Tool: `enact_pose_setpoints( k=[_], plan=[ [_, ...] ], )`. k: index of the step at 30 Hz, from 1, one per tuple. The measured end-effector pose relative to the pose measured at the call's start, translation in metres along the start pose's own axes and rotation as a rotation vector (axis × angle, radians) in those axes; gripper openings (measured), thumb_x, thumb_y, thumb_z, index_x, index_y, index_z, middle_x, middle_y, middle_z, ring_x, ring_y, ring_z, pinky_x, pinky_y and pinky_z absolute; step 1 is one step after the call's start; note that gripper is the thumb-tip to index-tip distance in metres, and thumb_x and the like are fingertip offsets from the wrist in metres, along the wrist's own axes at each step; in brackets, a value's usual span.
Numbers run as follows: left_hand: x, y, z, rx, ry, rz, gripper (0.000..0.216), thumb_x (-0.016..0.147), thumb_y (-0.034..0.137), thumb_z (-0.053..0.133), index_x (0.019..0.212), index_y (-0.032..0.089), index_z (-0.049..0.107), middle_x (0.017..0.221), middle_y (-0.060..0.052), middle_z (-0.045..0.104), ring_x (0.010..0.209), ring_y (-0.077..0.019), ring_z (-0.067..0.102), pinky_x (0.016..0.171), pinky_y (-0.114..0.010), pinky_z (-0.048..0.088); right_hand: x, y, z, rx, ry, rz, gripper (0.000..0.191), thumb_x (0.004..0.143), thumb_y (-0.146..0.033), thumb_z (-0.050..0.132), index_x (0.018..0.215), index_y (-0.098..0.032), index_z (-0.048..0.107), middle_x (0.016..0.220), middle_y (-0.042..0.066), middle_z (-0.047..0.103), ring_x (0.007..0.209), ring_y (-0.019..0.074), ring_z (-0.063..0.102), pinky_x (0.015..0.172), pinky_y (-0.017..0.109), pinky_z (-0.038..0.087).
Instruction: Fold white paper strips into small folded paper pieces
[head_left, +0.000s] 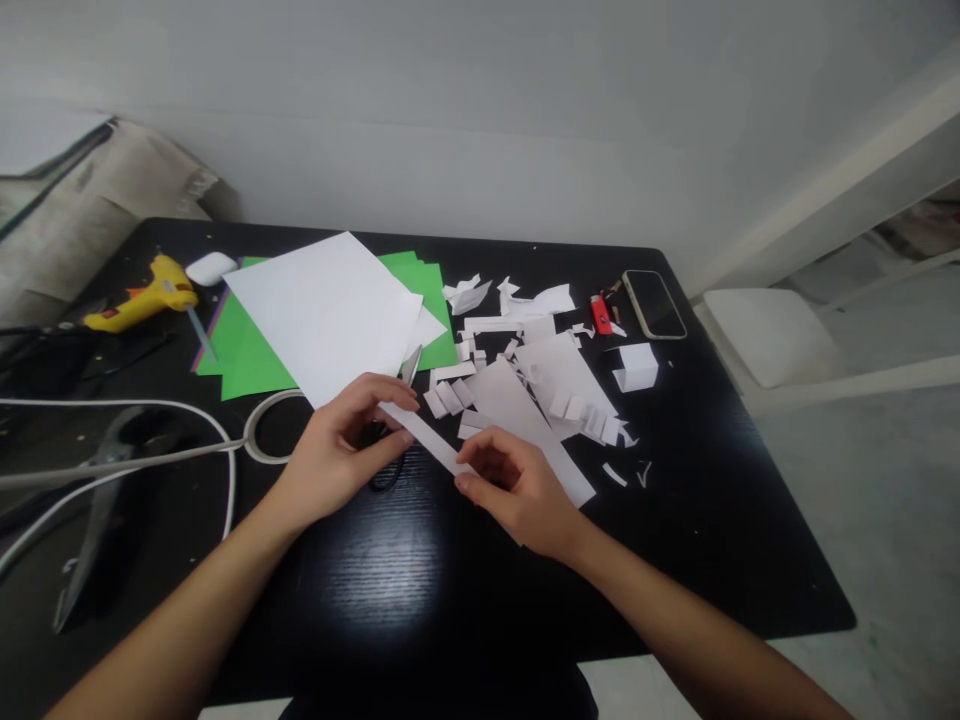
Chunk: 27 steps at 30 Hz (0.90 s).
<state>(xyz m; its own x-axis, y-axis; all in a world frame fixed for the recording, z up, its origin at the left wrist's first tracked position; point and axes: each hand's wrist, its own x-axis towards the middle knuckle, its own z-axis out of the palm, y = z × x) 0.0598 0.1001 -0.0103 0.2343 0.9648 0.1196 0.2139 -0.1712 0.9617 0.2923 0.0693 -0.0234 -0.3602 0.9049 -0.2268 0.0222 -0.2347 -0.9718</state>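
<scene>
Nearer to the person than the green sheets (244,350), the white paper strip (429,438) is held at both ends: the left hand (345,445) pinches one end, the right hand (521,490) the other, both with narrow grip. Scissors (412,364) are partly hidden by the left hand; whether it holds them, I cannot tell. Right of the green sheets, paper scraps (450,398) crowd; nearer than these sheets, open black tabletop (480,600) reaches its front edge.
</scene>
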Motion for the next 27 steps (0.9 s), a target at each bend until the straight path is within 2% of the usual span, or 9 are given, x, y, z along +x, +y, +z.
enact_pose_setpoints(
  k=[6, 10, 15, 21, 27],
  plan=[
    [0.004, 0.002, -0.011, 0.136, -0.183, -0.085, 0.011, 0.084, 0.027, 0.078, 0.094, 0.022, 0.075, 0.094, -0.004, 0.075, 0.086, -0.0203, 0.070, 0.074, -0.029, 0.057, 0.002, -0.007, -0.009, -0.100, -0.092, -0.027, 0.020, 0.082, -0.027, 0.079, 0.098, -0.022, 0.068, 0.090, 0.002, 0.068, 0.079, 0.0159, 0.062, 0.071, 0.030, 0.052],
    [0.004, 0.003, -0.016, 0.158, -0.295, -0.078, 0.012, 0.080, 0.030, 0.085, 0.090, 0.025, 0.080, 0.088, -0.002, 0.078, 0.083, -0.0190, 0.073, 0.078, -0.027, 0.058, 0.003, -0.010, -0.015, -0.177, -0.148, -0.053, 0.026, 0.077, -0.026, 0.085, 0.099, -0.022, 0.071, 0.088, 0.000, 0.068, 0.075, 0.0151, 0.061, 0.068, 0.029, 0.050],
    [0.004, 0.003, -0.017, 0.101, -0.306, -0.017, 0.009, 0.079, 0.028, 0.086, 0.088, 0.025, 0.082, 0.085, -0.003, 0.079, 0.077, -0.0181, 0.074, 0.070, -0.026, 0.058, 0.006, -0.013, -0.022, -0.295, -0.136, -0.147, 0.018, 0.082, -0.019, 0.079, 0.099, -0.024, 0.075, 0.093, 0.001, 0.073, 0.080, 0.0163, 0.064, 0.074, 0.031, 0.052],
    [0.001, 0.003, -0.012, 0.111, -0.262, 0.050, 0.016, 0.076, 0.030, 0.089, 0.089, 0.025, 0.082, 0.086, -0.004, 0.081, 0.079, -0.0196, 0.076, 0.073, -0.027, 0.061, 0.006, -0.016, -0.024, -0.322, -0.099, -0.166, 0.013, 0.086, -0.022, 0.077, 0.098, -0.026, 0.075, 0.102, 0.002, 0.075, 0.096, 0.0211, 0.070, 0.081, 0.034, 0.056],
    [-0.004, 0.006, 0.001, 0.129, -0.283, 0.138, 0.006, 0.088, 0.025, 0.078, 0.093, 0.023, 0.080, 0.091, -0.005, 0.081, 0.087, -0.0199, 0.076, 0.079, -0.030, 0.061, 0.003, -0.014, -0.014, -0.304, -0.043, -0.208, 0.012, 0.085, -0.031, 0.081, 0.094, -0.026, 0.075, 0.092, 0.001, 0.076, 0.085, 0.0197, 0.070, 0.081, 0.036, 0.055]
  ],
)
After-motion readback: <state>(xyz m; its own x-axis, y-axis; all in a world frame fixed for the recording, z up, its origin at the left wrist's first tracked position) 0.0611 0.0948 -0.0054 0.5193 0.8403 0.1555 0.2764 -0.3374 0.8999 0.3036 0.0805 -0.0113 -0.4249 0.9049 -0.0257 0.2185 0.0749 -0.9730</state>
